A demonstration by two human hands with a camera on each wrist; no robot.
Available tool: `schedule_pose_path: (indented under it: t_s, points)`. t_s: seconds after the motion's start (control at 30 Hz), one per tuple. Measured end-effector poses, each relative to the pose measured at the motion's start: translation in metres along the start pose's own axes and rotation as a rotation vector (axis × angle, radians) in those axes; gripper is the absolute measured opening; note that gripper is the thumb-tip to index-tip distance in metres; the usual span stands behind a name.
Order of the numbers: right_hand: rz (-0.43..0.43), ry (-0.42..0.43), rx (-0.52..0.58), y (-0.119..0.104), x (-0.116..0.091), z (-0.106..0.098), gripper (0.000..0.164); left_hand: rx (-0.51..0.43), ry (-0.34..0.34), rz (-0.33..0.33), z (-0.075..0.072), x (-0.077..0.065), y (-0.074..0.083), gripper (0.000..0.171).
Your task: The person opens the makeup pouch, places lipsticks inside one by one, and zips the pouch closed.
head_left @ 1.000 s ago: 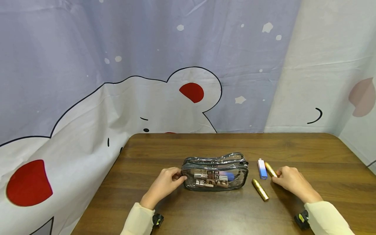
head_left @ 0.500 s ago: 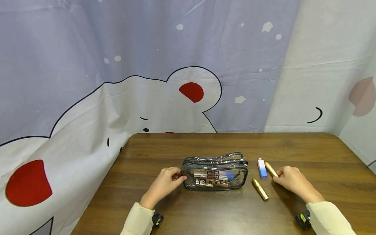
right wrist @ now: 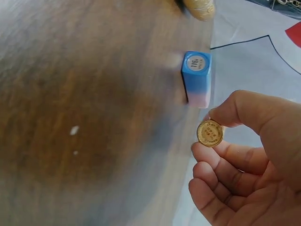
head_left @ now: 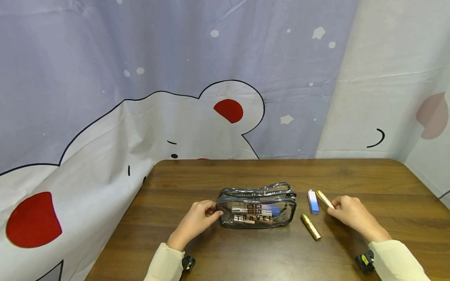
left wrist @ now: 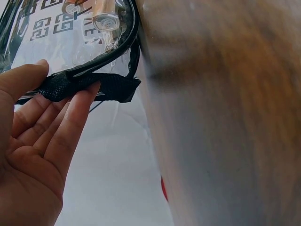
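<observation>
A clear travel pouch (head_left: pixel 290 214) with black trim stands on the table, several lipsticks visible through its front. My left hand (head_left: pixel 198 216) pinches the pouch's left end; the left wrist view shows thumb and fingers on a black mesh tab (left wrist: pixel 113 87). Over to the right, my right hand (head_left: pixel 353 216) holds the near end of a gold lipstick (head_left: pixel 324 199) between thumb and fingers. Its round embossed end (right wrist: pixel 209 133) faces the right wrist camera. Just left of it is a blue-to-pink lipstick (head_left: pixel 313 202). A second gold lipstick (head_left: pixel 311 226) lies nearer, beside the pouch.
The brown wooden table (head_left: pixel 246 257) carries all these things. Behind it hangs a patterned curtain (head_left: pixel 168 58) that also runs down the left side. Each wrist wears a small black device, such as the right one (head_left: pixel 365 260).
My right hand has shifted slightly right and up, and the gold lipstick in it has turned a little. The left hand and pouch stay put.
</observation>
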State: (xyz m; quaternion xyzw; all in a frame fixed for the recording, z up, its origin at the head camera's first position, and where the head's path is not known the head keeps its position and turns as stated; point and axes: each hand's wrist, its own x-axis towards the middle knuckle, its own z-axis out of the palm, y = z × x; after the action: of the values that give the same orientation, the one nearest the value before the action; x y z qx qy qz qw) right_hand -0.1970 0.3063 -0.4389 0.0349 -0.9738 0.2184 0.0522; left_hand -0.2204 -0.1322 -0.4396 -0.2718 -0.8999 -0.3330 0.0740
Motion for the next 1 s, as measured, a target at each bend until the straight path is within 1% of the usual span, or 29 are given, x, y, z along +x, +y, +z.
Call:
schedule_pose_path:
  t_s: [0.3, 0.57, 0.77, 1.0]
  points:
    - [-0.052, 0.086, -0.008, -0.008, 0.003, -0.009, 0.008, 0.007, 0.0, -0.002, 0.0, 0.0, 0.0, 0.012]
    - [-0.07, 0.1, -0.009, -0.017, 0.004, -0.018, 0.009, 0.001, -0.002, -0.008, 0.0, 0.0, 0.001, 0.012]
    - [-0.092, 0.122, -0.022, -0.023, 0.006, -0.025, 0.015, 0.005, 0.003, 0.0, 0.0, 0.0, 0.001, 0.012]
    - [-0.106, 0.122, -0.006, -0.031, 0.007, -0.032, 0.006, 0.006, 0.002, 0.002, 0.0, 0.0, 0.0, 0.012]
